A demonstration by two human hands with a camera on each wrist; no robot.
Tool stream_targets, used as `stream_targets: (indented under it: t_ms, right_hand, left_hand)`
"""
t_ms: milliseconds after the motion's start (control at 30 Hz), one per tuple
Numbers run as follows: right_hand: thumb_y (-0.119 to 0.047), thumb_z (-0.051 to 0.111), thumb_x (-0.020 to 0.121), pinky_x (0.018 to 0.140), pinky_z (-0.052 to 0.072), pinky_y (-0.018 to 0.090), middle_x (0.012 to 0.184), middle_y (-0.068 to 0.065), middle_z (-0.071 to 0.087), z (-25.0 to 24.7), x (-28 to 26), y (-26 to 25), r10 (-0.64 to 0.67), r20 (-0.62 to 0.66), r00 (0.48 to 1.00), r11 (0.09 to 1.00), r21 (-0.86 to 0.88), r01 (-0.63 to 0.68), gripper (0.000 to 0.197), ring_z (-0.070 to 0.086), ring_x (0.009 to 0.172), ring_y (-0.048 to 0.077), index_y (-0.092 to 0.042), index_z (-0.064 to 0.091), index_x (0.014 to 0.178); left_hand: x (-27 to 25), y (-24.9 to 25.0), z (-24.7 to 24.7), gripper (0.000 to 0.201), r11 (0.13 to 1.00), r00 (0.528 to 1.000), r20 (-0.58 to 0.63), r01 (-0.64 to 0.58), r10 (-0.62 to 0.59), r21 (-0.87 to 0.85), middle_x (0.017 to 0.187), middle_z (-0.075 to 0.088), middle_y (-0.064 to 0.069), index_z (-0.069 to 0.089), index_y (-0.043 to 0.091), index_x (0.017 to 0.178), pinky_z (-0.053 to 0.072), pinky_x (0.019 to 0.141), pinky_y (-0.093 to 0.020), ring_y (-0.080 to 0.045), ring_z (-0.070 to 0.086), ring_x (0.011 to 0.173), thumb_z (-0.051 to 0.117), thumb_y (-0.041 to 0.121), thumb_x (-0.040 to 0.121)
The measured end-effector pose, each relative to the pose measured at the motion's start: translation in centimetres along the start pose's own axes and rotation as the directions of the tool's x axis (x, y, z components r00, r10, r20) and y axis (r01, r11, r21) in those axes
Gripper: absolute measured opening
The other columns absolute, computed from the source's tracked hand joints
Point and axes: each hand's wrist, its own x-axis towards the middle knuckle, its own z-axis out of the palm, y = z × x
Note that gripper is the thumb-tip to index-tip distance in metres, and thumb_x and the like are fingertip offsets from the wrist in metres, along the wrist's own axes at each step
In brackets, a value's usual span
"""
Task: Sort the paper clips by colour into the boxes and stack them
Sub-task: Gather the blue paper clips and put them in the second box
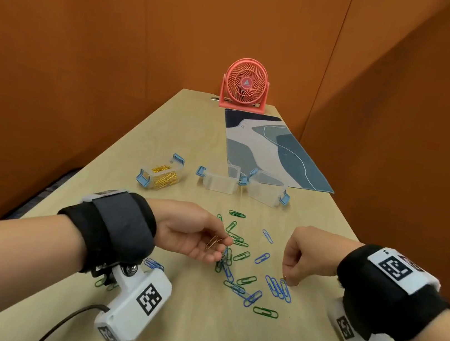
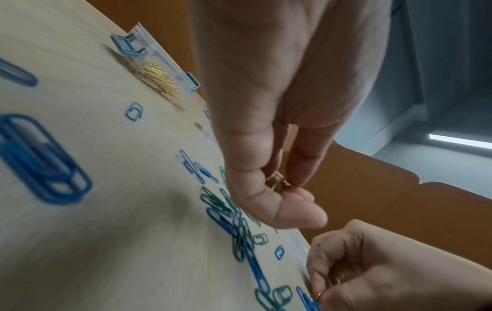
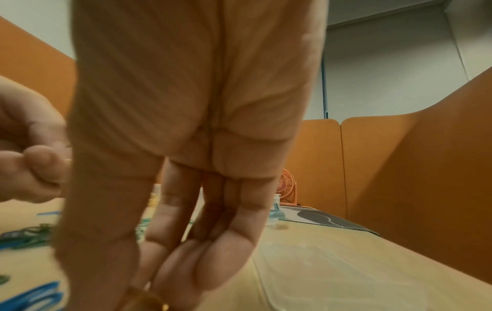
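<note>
Gold clips (image 1: 213, 243) pinched in left hand (image 1: 188, 232) grip

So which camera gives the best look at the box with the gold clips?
The head view: the gold-clip box shows whole, with both blue latches. The left wrist view shows it blurred and tilted; the right wrist view hides nearly all of it.
</note>
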Motion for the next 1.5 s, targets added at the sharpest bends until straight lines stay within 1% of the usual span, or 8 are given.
stream_targets:
  t_ms: [467, 667, 800, 933, 1033, 1133, 1300, 1500]
  right_hand:
    - [-0.018, 0.076, 0.074, 0.056, 0.042, 0.006, 0.063, -0.008, 0.067, -1.1, 0.9, -6.3, -0.315, -0.340, 0.886, 0.886, 0.231, 0.403, 0.006, 0.057, 0.054, -0.003, -0.015, 0.071, 0.076]
    - [-0.033, 0.079, 0.071, 0.060, 0.044, 0.008, 0.087, -0.004, 0.068, -1.6, 1.3, -4.8, -0.180, -0.328, 0.927, 0.940, 0.221, 0.261, 0.030, 0.059, 0.071, 0.003, -0.017, 0.069, 0.095]
    - [-0.038, 0.084, 0.061, 0.061, 0.044, 0.019, 0.088, -0.001, 0.070, -1.7, 0.4, -2.3, 0.092, -0.005, 0.996, 0.992, 0.092, -0.091, 0.042, 0.058, 0.070, 0.011, -0.022, 0.065, 0.095]
    - [-0.035, 0.088, 0.055, 0.056, 0.045, 0.018, 0.071, -0.006, 0.066, -1.7, -0.8, -1.2, 0.294, 0.176, 0.939, 0.956, -0.050, -0.290, 0.050, 0.055, 0.060, 0.009, -0.016, 0.068, 0.096]
    - [-0.030, 0.089, 0.053, 0.053, 0.045, 0.017, 0.061, -0.005, 0.064, -0.9, -0.6, -1.1, 0.283, 0.198, 0.938, 0.959, -0.080, -0.273, 0.048, 0.055, 0.052, 0.009, -0.011, 0.069, 0.093]
    - [-0.017, 0.086, 0.059, 0.056, 0.048, 0.019, 0.055, -0.002, 0.064, -0.2, 0.2, -1.6, 0.195, 0.231, 0.953, 0.979, 0.016, -0.204, 0.023, 0.056, 0.049, 0.010, -0.011, 0.070, 0.074]
    - [-0.008, 0.078, 0.067, 0.059, 0.048, 0.023, 0.061, 0.001, 0.066, 0.0, 1.9, -3.0, 0.036, 0.166, 0.986, 0.988, 0.142, -0.060, 0.015, 0.060, 0.054, 0.012, -0.016, 0.066, 0.064]
    - [-0.020, 0.081, 0.068, 0.066, 0.055, 0.029, 0.075, 0.007, 0.072, 0.4, 2.4, -4.1, 0.010, -0.037, 0.999, 0.972, 0.234, -0.001, 0.020, 0.062, 0.064, 0.016, -0.008, 0.072, 0.080]
  left_hand:
    - [1.0, -1.0, 1.7, 0.040, 0.969, 0.995, 0.096, 0.030, -0.007, -0.247, 0.070, 0.066, -0.017, 0.059, -0.004, 0.088, 0.058, 0.053, -0.025, -0.022, 0.068, 0.056, 0.029, 0.020, 0.100]
    - [0.6, 1.0, -3.8, 0.030, 0.995, 0.985, -0.175, -0.031, 0.014, -0.094, 0.057, 0.050, -0.001, 0.054, 0.007, 0.075, 0.035, 0.032, -0.013, -0.006, 0.044, 0.036, 0.035, 0.014, 0.099]
    - [-0.2, 4.8, -8.8, 0.029, 0.972, 0.790, -0.579, -0.233, 0.201, 0.019, 0.069, 0.047, -0.006, 0.050, 0.003, 0.077, 0.044, 0.043, -0.019, -0.014, 0.048, 0.050, 0.032, 0.007, 0.100]
    - [-0.1, 6.9, -11.6, 0.037, 0.961, 0.648, -0.710, -0.189, 0.275, 0.200, 0.099, 0.058, -0.010, 0.054, -0.001, 0.113, 0.041, 0.092, -0.035, -0.022, 0.055, 0.089, 0.025, 0.021, 0.103]
    - [0.6, 6.5, -12.1, 0.042, 0.923, 0.694, -0.643, -0.083, 0.324, 0.376, 0.133, 0.053, -0.005, 0.048, 0.004, 0.131, 0.033, 0.099, -0.032, -0.023, 0.048, 0.123, 0.027, 0.027, 0.103]
    - [0.2, 5.2, -11.1, 0.027, 0.732, 0.687, -0.544, 0.024, 0.483, 0.680, 0.110, 0.064, -0.002, 0.063, 0.016, 0.114, 0.046, 0.093, -0.033, -0.021, 0.058, 0.103, 0.048, 0.029, 0.096]
    - [-1.2, 1.7, -5.7, 0.017, 0.417, 0.909, -0.124, -0.059, 0.398, 0.907, 0.087, 0.067, 0.013, 0.069, 0.025, 0.097, 0.045, 0.066, -0.014, -0.002, 0.059, 0.077, 0.072, 0.028, 0.080]
    - [1.2, 0.3, -3.2, 0.034, 0.315, 0.885, -0.149, 0.002, 0.441, 0.949, 0.111, 0.065, 0.003, 0.065, 0.019, 0.117, 0.038, 0.072, -0.015, -0.007, 0.054, 0.089, 0.067, 0.030, 0.085]
